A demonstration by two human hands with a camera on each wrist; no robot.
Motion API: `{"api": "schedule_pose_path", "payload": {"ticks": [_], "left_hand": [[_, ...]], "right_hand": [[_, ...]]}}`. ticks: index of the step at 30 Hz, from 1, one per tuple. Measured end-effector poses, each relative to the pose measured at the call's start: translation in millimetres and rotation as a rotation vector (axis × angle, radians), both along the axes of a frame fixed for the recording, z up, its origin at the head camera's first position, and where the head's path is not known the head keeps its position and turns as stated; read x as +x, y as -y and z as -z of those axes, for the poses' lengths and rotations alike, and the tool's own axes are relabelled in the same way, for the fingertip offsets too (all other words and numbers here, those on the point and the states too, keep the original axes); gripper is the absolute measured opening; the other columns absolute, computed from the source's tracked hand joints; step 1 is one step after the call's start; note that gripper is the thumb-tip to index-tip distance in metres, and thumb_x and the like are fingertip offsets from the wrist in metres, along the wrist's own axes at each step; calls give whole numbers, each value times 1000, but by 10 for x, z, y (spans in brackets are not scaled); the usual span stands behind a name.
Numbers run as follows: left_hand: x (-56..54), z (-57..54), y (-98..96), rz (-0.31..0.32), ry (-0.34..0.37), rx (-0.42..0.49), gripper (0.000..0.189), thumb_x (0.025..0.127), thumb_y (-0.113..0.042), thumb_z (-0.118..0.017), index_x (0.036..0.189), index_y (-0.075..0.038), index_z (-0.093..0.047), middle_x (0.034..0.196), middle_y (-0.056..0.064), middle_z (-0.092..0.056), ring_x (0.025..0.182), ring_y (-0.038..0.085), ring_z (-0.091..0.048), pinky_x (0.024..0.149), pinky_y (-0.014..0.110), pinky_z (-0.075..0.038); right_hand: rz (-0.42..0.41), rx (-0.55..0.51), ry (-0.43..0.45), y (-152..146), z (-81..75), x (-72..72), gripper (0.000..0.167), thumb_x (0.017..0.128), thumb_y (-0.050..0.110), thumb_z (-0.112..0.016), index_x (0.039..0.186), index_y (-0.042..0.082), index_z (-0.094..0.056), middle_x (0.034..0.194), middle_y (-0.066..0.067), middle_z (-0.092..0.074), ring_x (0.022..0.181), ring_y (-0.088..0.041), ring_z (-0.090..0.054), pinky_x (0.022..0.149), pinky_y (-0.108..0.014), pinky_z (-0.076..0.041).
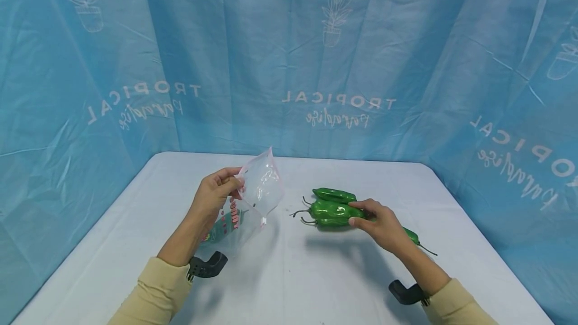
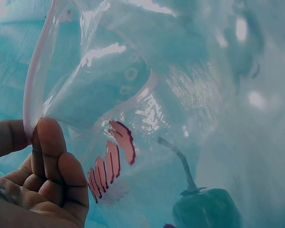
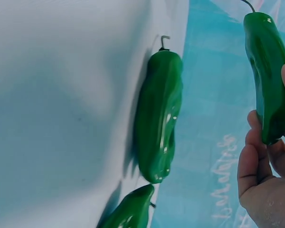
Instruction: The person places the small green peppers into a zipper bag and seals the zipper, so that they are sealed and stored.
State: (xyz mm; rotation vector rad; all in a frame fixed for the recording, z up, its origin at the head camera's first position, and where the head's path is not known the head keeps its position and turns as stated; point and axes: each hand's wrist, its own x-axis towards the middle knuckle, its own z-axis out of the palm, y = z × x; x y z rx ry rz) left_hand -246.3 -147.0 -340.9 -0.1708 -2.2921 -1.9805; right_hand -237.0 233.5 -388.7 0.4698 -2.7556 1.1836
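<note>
My left hand pinches the rim of a clear zip bag with pink edging and a red printed pattern. A green pepper with a curved stem shows through the plastic in the left wrist view; whether it lies inside or behind is hard to tell. My right hand holds a glossy green pepper between thumb and fingers, its stem pointing away from the palm. Beside it in the right wrist view lie another long pepper and a partly visible pepper.
One pepper lies farther back on the white table. Another pepper shows beyond the right wrist. Blue printed curtains surround the table's back and sides.
</note>
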Motion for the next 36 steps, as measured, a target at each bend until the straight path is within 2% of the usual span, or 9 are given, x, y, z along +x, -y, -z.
{"api": "schedule_pose_path", "payload": {"ticks": [13,23,31,36], "left_hand": [[11,-10,-14,11,32,0,39,92,-26,-58,125,-5,-55,84,-6,-62,74,11,-58,84,30,-47],[9,-4,-11,0,46,-8,38,92,-28,-59,124,-9,-56,88,-3,-62,76,13,-58,86,35,-46],[17,-2,-5,-10,60,-20,39,91,-29,-59,124,-9,-56,88,-3,-62,76,14,-59,88,34,-45],[21,-8,-4,-12,63,-13,38,91,-28,-59,124,-9,-56,85,-4,-62,76,14,-59,90,35,-43]], "right_hand": [[-16,-37,-74,130,-206,-42,44,85,35,-68,124,17,-61,113,-2,-64,91,-17,-55,72,-27,-47],[-9,-61,-66,344,-391,-111,47,84,39,-68,125,17,-60,112,-1,-62,90,-17,-53,74,-30,-46],[-23,-62,-76,578,-466,-181,44,83,32,-70,123,16,-61,108,-2,-62,91,-18,-53,79,-33,-45],[-36,-42,-97,716,-491,-241,43,82,30,-71,122,16,-62,106,-2,-62,91,-17,-52,78,-32,-45]]}}
